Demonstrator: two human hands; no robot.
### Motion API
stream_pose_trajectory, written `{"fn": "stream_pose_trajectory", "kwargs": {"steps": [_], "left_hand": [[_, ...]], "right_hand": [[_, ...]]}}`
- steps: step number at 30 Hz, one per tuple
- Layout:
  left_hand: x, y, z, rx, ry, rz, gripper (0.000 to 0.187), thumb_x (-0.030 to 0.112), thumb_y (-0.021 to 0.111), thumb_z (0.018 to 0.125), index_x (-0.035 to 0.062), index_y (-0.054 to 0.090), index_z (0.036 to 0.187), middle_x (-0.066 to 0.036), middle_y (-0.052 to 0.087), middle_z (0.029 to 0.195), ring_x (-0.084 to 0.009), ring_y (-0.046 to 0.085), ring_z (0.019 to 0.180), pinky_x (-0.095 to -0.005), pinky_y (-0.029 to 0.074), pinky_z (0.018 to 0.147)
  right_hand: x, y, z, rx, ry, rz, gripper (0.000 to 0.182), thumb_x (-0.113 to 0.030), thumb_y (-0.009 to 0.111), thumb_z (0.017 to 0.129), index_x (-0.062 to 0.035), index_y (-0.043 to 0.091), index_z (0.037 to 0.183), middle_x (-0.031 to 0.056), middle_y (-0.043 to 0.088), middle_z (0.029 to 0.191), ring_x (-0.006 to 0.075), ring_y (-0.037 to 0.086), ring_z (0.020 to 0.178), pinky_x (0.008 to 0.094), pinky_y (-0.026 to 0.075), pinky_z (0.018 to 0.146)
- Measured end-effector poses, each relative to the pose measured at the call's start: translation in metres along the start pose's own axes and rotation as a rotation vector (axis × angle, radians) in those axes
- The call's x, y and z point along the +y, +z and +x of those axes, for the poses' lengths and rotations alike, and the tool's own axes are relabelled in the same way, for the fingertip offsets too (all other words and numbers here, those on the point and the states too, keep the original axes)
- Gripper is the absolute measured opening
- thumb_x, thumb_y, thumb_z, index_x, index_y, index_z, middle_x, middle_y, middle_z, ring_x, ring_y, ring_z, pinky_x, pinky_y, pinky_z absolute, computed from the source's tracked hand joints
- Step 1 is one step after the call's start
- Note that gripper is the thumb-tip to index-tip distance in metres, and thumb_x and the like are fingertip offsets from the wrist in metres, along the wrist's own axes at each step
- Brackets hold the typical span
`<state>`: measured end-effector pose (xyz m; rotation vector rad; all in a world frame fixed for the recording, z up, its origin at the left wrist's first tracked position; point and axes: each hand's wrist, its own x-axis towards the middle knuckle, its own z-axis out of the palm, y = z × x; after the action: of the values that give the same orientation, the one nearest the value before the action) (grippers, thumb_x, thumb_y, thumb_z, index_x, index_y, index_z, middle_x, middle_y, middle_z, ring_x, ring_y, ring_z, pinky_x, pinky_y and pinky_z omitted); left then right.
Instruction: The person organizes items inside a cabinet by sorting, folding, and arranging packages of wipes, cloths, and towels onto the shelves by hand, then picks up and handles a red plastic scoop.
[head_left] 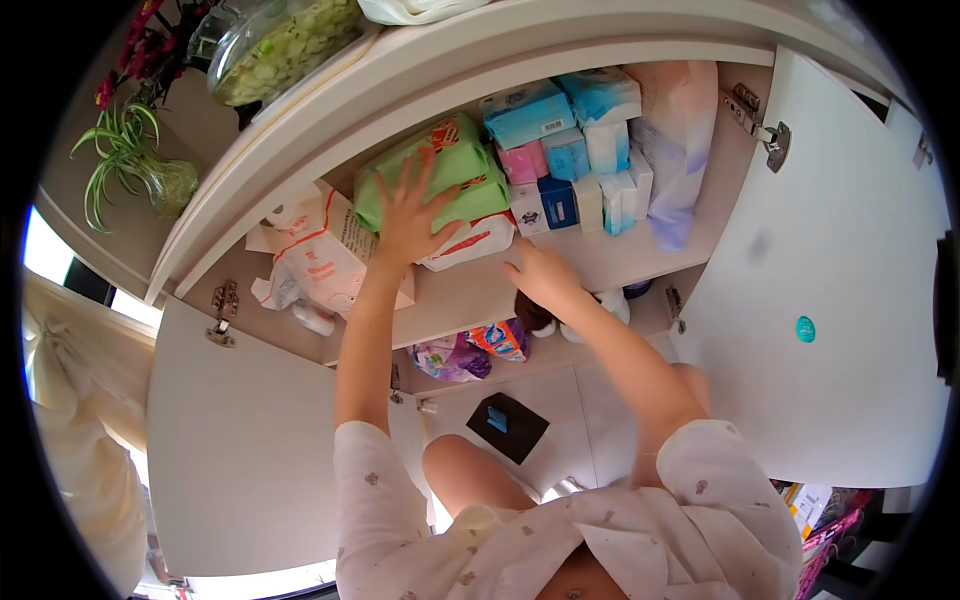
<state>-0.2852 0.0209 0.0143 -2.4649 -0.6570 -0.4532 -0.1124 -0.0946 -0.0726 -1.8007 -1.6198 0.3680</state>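
My left hand (408,215) lies with spread fingers against the front of a green soft pack (468,150) on the cabinet's upper shelf. Below that pack is a white and red soft pack (475,242), partly under my left fingertips. My right hand (545,275) is at the right end of the white and red pack, thumb and forefinger apart, gripping nothing I can see. Its other fingers are partly hidden. To the right stand blue tissue packs (527,115) and several small boxes, among them a dark blue box (558,203).
Open doors flank the cabinet: a left door (240,440) and a right door (830,250). A crumpled white and red paper bag (325,250) fills the shelf's left end. Detergent bags (495,340) sit lower down. A black sheet (508,428) with a blue item lies on the floor.
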Motion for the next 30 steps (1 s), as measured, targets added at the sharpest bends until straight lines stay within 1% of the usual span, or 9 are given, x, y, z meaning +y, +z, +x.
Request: {"fn": "stream_pose_trajectory", "kwargs": {"steps": [2,3,5,8,15,18,20,23,30], "left_hand": [[0.005,0.004,-0.009,0.450,-0.119,-0.130,0.062,0.040,0.057,0.071,0.0085,0.040,0.122,-0.020,0.013,0.138,-0.0392,0.018,0.123,-0.0646,0.007,0.092],[0.012,0.012,-0.008,0.448,-0.122,-0.133,0.062,0.040,0.057,0.071,0.0085,0.040,0.122,-0.020,0.013,0.138,-0.0392,0.018,0.123,-0.0646,0.007,0.092],[0.032,0.040,-0.002,0.509,-0.418,0.018,0.067,0.041,0.052,0.076,0.0060,0.030,0.128,-0.022,0.014,0.137,-0.0393,0.019,0.123,-0.0639,0.005,0.093],[0.036,0.084,0.011,0.376,-0.433,0.101,0.070,0.044,0.049,0.076,0.0078,0.024,0.131,-0.024,0.016,0.136,-0.0408,0.019,0.123,-0.0637,0.004,0.092],[0.024,0.111,0.020,0.424,-0.458,0.174,0.071,0.044,0.050,0.076,0.0071,0.025,0.130,-0.024,0.018,0.134,-0.0413,0.020,0.122,-0.0644,0.005,0.092],[0.038,0.102,0.004,0.491,-0.402,-0.004,0.067,0.043,0.054,0.074,0.0108,0.030,0.128,-0.021,0.022,0.134,-0.0388,0.025,0.120,-0.0651,0.008,0.092],[0.047,0.106,-0.016,0.084,-0.132,0.106,0.064,0.044,0.057,0.072,0.0155,0.036,0.125,-0.017,0.026,0.133,-0.0340,0.029,0.119,-0.0646,0.015,0.091],[0.031,0.116,-0.016,0.153,0.039,0.221,0.061,0.048,0.054,0.073,0.0209,0.037,0.124,-0.011,0.028,0.134,-0.0266,0.031,0.119,-0.0617,0.025,0.088],[0.033,0.079,0.000,0.196,0.053,0.112,0.054,0.044,0.054,0.074,0.0202,0.041,0.121,-0.010,0.029,0.133,-0.0260,0.035,0.115,-0.0581,0.027,0.088]], "right_hand": [[0.018,-0.007,-0.018,-0.024,-0.050,0.040,0.039,-0.031,0.055,0.077,-0.0007,0.050,0.101,0.0208,0.058,0.087,0.0365,0.057,0.078,0.0413,0.046,0.066],[0.030,-0.006,-0.026,-0.006,-0.048,0.145,0.035,-0.030,0.055,0.076,-0.0025,0.052,0.098,0.0197,0.059,0.081,0.0357,0.057,0.075,0.0409,0.046,0.064],[0.044,-0.004,-0.041,0.006,-0.047,0.247,0.032,-0.030,0.056,0.076,-0.0042,0.055,0.095,0.0186,0.059,0.075,0.0349,0.057,0.071,0.0406,0.046,0.062],[0.059,0.003,-0.056,0.030,0.035,0.372,0.016,-0.020,0.056,0.075,-0.0053,0.059,0.082,0.0139,0.060,0.063,0.0308,0.059,0.062,0.0368,0.047,0.060],[0.066,0.002,-0.065,0.085,0.000,0.414,0.013,-0.019,0.057,0.075,-0.0059,0.059,0.079,0.0132,0.061,0.065,0.0304,0.060,0.061,0.0359,0.048,0.057],[0.070,0.004,-0.067,0.034,0.004,0.348,0.013,-0.019,0.057,0.075,-0.0065,0.058,0.077,0.0127,0.060,0.062,0.0307,0.059,0.059,0.0361,0.047,0.055],[0.069,0.005,-0.068,0.022,0.007,0.341,0.012,-0.019,0.057,0.075,-0.0067,0.058,0.077,0.0126,0.059,0.061,0.0308,0.058,0.057,0.0365,0.047,0.054],[0.068,0.008,-0.071,0.043,-0.011,0.310,0.012,-0.019,0.056,0.075,-0.0069,0.057,0.076,0.0128,0.058,0.059,0.0310,0.058,0.055,0.0370,0.047,0.053],[0.071,0.009,-0.073,0.034,-0.019,0.252,0.013,-0.020,0.055,0.076,-0.0071,0.057,0.077,0.0134,0.059,0.060,0.0314,0.058,0.056,0.0380,0.047,0.054]]}}
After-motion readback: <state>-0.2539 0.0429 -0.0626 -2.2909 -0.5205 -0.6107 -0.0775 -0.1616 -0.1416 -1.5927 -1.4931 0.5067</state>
